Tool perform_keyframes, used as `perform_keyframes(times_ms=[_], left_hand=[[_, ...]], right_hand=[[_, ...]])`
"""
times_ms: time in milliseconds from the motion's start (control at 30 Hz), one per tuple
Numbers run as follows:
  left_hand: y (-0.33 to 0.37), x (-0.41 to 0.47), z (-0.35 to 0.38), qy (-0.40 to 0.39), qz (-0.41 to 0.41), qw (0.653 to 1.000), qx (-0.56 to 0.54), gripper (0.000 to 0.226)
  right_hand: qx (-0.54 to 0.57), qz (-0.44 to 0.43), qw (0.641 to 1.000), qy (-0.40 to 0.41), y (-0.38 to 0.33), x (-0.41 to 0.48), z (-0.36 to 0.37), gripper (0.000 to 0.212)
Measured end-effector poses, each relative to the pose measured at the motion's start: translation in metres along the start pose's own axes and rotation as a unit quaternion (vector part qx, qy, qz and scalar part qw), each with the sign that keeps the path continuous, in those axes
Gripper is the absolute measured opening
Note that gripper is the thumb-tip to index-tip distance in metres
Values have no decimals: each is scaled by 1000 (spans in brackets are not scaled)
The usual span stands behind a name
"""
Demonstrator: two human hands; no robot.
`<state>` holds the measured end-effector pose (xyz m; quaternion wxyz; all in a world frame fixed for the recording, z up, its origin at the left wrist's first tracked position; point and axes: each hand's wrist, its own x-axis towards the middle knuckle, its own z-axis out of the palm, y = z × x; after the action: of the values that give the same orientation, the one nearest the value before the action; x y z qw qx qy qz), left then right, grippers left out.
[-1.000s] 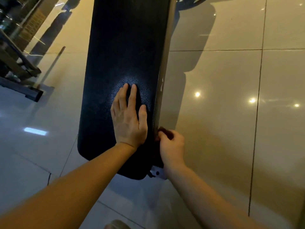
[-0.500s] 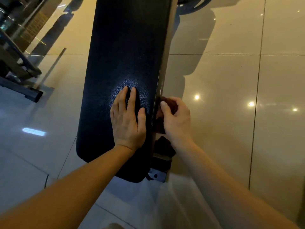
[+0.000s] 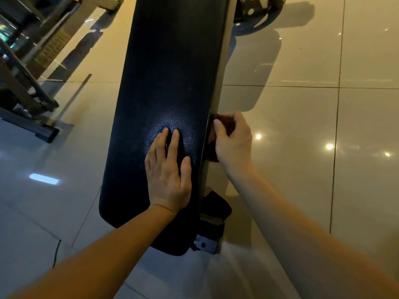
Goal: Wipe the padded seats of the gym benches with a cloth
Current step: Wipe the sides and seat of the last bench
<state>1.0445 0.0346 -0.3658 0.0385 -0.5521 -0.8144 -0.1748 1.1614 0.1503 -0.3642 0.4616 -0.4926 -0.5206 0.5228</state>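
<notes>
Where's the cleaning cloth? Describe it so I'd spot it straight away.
Find the long black padded bench seat running up the middle. At its right edge, the right hand grips a bunched dark reddish-brown cloth, redder than the black pad beside it.

Holding a dark cloth [image 3: 224,123] against the right side of a black padded seat [image 3: 168,72].
Pressing the left hand [image 3: 167,169] flat on the grained top of the seat, fingers straight, thumb close to the right edge. Gripping the cloth in the right hand [image 3: 234,143], fingers curled round it, just beside the left hand. Looking down on glossy floor tiles [image 3: 302,180], with a metal bracket [image 3: 205,243] showing under the near end and a dark machine frame [image 3: 21,93] at the far left.
</notes>
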Motion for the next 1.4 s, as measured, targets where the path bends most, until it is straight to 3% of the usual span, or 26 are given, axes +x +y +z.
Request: perform_keyframes(times_ms=[200, 433, 600, 833, 1067, 1267, 1400], left_hand=[[-3, 1, 3, 4, 7, 1000, 0, 62], [-2, 0, 2, 2, 6, 1000, 2, 62], [-4, 1, 4, 3, 10, 1000, 14, 63], [1, -1, 1, 1, 1, 1000, 5, 62], [-1, 1, 3, 2, 8, 1000, 6, 63], [0, 0, 1, 6, 7, 1000, 7, 61], [-3, 0, 1, 3, 9, 1000, 10, 62]], right_hand=[[-22, -35, 996, -77, 22, -88, -13, 12], [-93, -72, 993, -16, 1, 16, -2, 6], [-66, -83, 987, -124, 21, -72, -19, 7], [-141, -98, 985, -23, -7, 26, -4, 12], [-98, -89, 985, -109, 16, -70, -17, 10], [-131, -88, 988, -2, -8, 37, 4, 11], [-98, -83, 992, -21, 10, -23, 2, 11]])
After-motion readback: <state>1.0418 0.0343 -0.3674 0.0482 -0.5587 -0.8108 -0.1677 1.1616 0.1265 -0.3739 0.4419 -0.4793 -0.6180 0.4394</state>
